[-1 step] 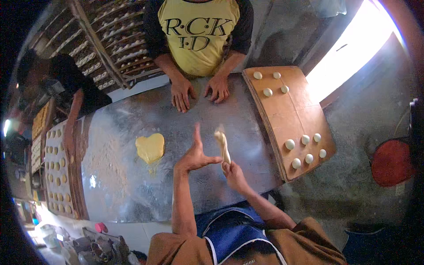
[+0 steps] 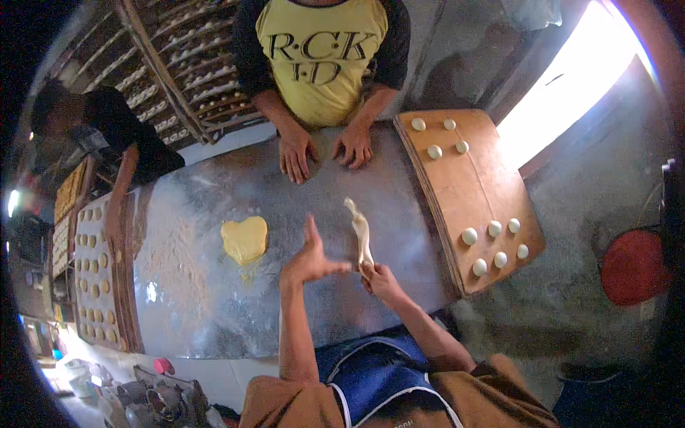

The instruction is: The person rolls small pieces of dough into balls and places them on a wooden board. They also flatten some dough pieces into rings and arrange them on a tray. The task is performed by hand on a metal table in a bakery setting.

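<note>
A pale, long strip of dough [image 2: 361,235] stretches away from me over the metal table, its far end narrow and slightly bent. My right hand [image 2: 382,282] is closed around its near end. Just left of the strip, my left hand [image 2: 307,258] is open, fingers pointing away and thumb stretched toward the dough; it is slightly blurred. Whether that thumb touches the strip I cannot tell. A yellow, roughly heart-shaped lump [image 2: 245,241], like dough or fat, lies left of my left hand.
Stacked wooden boards [image 2: 492,185] at the right carry several white dough balls. Across the metal table [image 2: 321,314] a person in a yellow shirt rests both hands [image 2: 353,148] on it. Flour [image 2: 171,250] covers its left side, beside a tray of small rounds [image 2: 93,274]. Another person stands far left.
The strip's far end has swung slightly left and shows more sharply. My left hand has shifted slightly toward me, its thumb a little farther from the strip.
</note>
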Tool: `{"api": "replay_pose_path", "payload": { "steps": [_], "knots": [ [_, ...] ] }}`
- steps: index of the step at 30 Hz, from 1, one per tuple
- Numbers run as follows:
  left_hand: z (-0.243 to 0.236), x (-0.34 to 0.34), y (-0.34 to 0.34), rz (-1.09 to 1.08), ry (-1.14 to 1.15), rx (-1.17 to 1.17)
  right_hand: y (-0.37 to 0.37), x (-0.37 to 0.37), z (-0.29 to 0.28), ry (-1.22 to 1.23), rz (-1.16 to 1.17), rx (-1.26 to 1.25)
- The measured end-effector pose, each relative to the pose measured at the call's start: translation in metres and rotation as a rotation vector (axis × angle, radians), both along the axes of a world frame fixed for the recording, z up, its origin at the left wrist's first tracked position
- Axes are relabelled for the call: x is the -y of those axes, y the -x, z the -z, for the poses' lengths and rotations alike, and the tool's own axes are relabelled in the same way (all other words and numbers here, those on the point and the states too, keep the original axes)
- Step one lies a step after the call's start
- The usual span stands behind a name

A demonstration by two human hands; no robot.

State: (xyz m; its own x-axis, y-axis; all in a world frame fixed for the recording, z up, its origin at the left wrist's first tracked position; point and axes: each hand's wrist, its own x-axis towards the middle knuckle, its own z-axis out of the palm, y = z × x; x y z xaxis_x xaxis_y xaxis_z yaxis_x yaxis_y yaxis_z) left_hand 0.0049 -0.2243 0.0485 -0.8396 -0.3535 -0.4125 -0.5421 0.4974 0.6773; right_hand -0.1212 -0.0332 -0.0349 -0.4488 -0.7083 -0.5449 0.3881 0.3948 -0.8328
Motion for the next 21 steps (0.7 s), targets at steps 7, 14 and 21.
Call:
{"api": "replay_pose_path", "payload": {
  "steps": [7,14,21],
  "knots": [
    [0.112,-0.061,0.091,-0.772,-1.632,-0.381,0.031,-0.003,0.010,-0.093,-0.342,-0.871],
    [0.141,-0.061,0.111,-1.142,-1.766,-0.400,0.053,-0.030,-0.090,0.290,-0.992,-0.254],
    [0.126,-0.060,0.075,-0.860,-1.499,-0.270,0.073,0.089,-0.071,0.714,-0.520,-0.320]
  ]
}}
